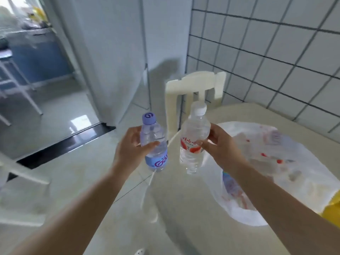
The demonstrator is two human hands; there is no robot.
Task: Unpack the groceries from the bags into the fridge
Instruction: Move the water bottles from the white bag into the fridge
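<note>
At centre, left hand (131,144) gripping purple-capped bottle (154,142), right hand (219,146) gripping white-capped bottle (195,137); plastic bag (276,162) at four o'clock looking part-full; fridge (114,52) at eleven o'clock showing closed; unpacking seemingly early.

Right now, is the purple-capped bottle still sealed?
Capped: the purple cap sits on the bottle gripped by the left hand. Whether the seal is unbroken, cannot tell.

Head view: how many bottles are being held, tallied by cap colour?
Purple cap: 1, the blue-label bottle in the left hand.
White cap: 1, the red-label bottle in the right hand.
Total: 2 bottles.
</note>
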